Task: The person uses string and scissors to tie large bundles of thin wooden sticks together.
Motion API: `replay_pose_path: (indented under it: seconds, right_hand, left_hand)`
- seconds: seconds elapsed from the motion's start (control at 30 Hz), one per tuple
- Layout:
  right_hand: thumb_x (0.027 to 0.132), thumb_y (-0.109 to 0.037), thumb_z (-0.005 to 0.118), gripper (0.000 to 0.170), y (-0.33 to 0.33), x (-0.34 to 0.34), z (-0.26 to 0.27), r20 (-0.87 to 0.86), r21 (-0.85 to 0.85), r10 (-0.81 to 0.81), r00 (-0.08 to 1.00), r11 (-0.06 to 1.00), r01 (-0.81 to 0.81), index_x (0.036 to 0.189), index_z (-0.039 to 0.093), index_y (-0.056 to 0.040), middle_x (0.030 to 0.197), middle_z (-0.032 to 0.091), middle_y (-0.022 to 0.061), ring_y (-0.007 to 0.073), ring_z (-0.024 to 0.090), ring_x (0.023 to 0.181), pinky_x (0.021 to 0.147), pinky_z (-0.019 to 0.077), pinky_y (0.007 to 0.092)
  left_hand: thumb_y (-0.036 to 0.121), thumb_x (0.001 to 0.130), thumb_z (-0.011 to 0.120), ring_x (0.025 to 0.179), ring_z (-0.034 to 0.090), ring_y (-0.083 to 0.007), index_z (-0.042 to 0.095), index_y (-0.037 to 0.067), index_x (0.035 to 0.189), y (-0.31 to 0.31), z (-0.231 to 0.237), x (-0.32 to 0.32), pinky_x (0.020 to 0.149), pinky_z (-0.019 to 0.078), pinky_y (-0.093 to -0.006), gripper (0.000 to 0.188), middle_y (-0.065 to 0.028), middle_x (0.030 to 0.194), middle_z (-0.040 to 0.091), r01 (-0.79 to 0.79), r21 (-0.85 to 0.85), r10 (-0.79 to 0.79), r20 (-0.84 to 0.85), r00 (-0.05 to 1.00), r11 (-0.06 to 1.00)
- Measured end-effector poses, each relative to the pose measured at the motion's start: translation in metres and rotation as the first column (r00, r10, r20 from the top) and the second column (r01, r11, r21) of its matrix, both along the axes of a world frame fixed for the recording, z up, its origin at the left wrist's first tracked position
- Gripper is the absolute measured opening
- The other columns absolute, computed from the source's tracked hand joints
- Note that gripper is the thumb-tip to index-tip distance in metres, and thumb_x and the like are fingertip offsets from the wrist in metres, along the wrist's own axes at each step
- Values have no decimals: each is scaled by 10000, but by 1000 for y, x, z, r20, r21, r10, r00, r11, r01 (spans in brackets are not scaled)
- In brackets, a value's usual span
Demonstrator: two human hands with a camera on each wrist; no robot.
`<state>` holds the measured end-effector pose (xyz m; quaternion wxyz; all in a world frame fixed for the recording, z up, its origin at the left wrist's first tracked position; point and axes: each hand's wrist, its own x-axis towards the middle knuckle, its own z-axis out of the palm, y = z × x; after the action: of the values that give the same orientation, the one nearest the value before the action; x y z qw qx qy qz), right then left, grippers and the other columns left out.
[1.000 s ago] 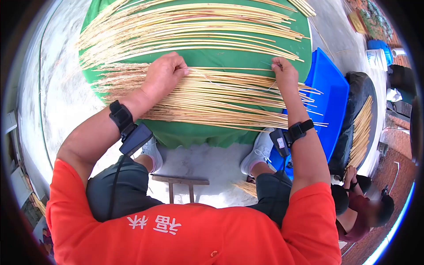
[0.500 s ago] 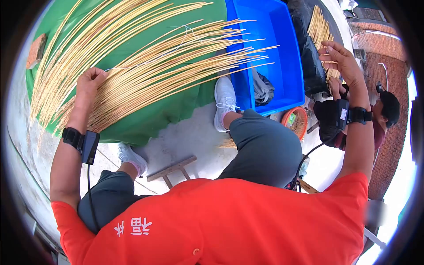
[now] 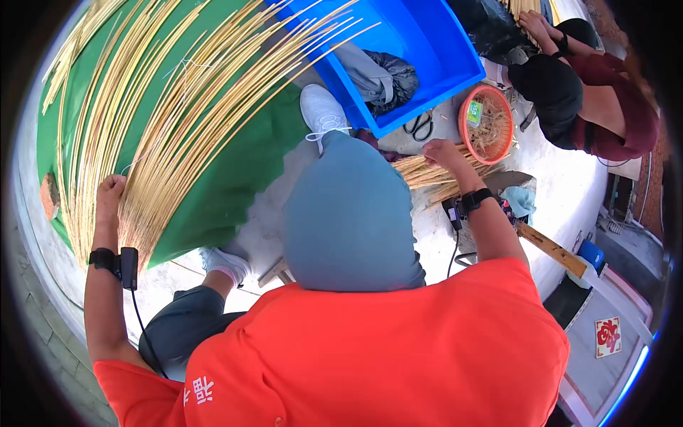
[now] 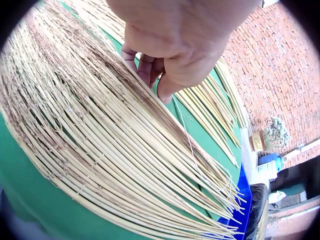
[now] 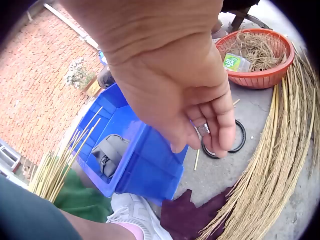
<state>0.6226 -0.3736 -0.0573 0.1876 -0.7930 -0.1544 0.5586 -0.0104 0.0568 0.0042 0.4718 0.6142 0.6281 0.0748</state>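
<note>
At the far left of the frame, the left hand pinches a white thread beside stalks fanning across the upper left. Right of centre, by black scissors, the right hand hangs loosely curled, empty, near an orange basket.

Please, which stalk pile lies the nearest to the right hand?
The stalk pile on the ground, beside the orange basket; the stalks on the green cloth are farther from the right hand.
</note>
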Motion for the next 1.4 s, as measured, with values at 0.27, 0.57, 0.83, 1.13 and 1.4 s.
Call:
replay_pose_path:
  seconds: [0.27, 0.57, 0.83, 1.13, 1.4]
  right_hand:
    - [787, -153, 626, 286, -5, 30, -133, 313, 75, -334, 889, 942, 328, 968, 534, 49, 677, 588, 97, 158, 571, 511, 434, 457, 271]
    - [581, -320, 799, 676, 16, 19, -147, 663, -30, -191, 724, 960, 280, 981, 436, 87, 965, 596, 242, 364, 590, 907, 788, 458, 401]
    - [664, -176, 735, 479, 81, 10, -69, 398, 26, -69, 915, 998, 64, 981, 487, 85, 947, 596, 157, 188, 601, 833, 716, 461, 285]
    - [701, -153, 688, 427, 65, 8, 0, 533, 318, 10, 846, 924, -211, 1016, 489, 57, 911, 595, 126, 183, 594, 827, 716, 454, 286]
    - [733, -133, 647, 387, 85, -26, 94, 652, 471, 66, 755, 745, -472, 1046, 491, 33, 879, 593, 99, 179, 588, 821, 717, 448, 287]
  left_hand:
    - [190, 814, 576, 654, 438, -34, 553, 145, 775, -6, 28, 16, 623, 329, -228, 64, 80, 688, 495, -22, -94, 13, -87, 996, 995]
    - [181, 766, 564, 737, 501, -76, 567, 114, 850, -18, 56, 38, 656, 394, -259, 107, 35, 784, 564, -217, -95, 212, -62, 975, 972]
    - [171, 775, 599, 737, 520, -98, 574, 77, 803, -18, 80, 49, 669, 428, -270, 102, -4, 735, 566, -229, -29, 224, -105, 969, 973]
    - [141, 801, 562, 773, 580, -143, 547, 72, 790, -8, 80, 38, 683, 483, -283, 72, -35, 789, 580, -319, -60, 325, 156, 933, 946]
    - [185, 835, 553, 803, 608, -164, 516, 84, 874, 4, 64, 36, 608, 473, -254, 114, -55, 829, 584, -315, -149, 345, 275, 897, 937]
